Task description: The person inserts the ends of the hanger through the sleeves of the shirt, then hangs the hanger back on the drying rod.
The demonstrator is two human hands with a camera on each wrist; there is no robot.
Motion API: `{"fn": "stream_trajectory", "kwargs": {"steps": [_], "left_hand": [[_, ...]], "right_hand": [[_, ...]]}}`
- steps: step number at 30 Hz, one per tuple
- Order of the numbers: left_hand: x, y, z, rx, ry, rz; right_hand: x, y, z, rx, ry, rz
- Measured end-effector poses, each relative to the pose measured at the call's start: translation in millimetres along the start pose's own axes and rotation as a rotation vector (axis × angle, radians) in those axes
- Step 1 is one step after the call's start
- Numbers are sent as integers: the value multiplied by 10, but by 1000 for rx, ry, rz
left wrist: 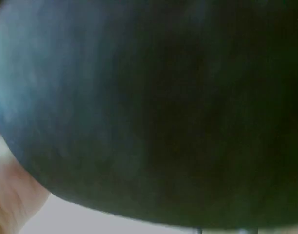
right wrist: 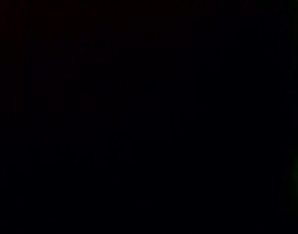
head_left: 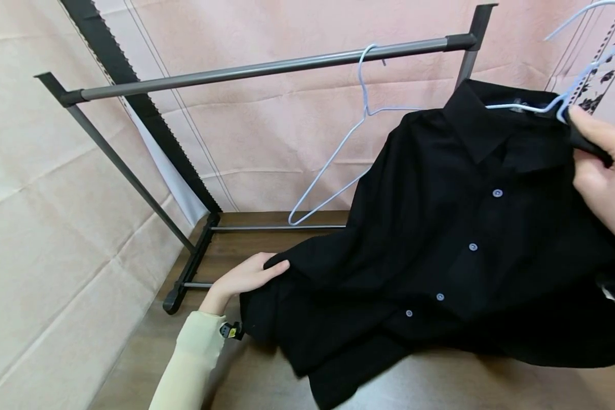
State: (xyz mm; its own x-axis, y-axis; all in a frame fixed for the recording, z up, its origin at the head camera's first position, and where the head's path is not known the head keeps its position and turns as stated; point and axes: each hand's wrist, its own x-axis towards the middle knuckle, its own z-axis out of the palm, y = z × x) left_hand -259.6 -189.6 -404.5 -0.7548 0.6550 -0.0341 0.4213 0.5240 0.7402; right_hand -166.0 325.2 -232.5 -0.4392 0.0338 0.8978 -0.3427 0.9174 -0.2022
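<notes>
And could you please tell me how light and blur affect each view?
Head: bright, buttons on the shirt fairly clear, pale sheen on the wood; left wrist: badly blurred, a dark mass filling most of it; right wrist: almost wholly black, nothing readable.

Matt cloth forms the shirt (head_left: 420, 228), metal the rail (head_left: 266, 69).

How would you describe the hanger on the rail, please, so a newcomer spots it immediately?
Find the dark clothes rack and follow its top rail rightward. The pale-blue hanger there is partly hidden by the black button-up shirt; unlike the second hanger, at the shirt's collar, it hooks over the rail.
</notes>
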Motion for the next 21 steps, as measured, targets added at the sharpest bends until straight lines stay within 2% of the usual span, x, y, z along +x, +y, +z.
{"fn": "stream_trajectory", "kwargs": {"steps": [3,7,13,17,21], "left_hand": [[94,16,27,8,97,-53],[200,-6,8,7,225,-75],[321,-74,-104,-24,362,-120],[396,-157,-178,-77,436,-151],[467,-257,-220,-138,473,-183]], "right_hand": [[57,-162,21,-108,-44,-27],[121,-291,124,-207,-50,-88],[266,-381,351,-177,-57,-145],[376,-433,468,-168,-90,-146],[493,-487,563,-151,-144,-110]]}}
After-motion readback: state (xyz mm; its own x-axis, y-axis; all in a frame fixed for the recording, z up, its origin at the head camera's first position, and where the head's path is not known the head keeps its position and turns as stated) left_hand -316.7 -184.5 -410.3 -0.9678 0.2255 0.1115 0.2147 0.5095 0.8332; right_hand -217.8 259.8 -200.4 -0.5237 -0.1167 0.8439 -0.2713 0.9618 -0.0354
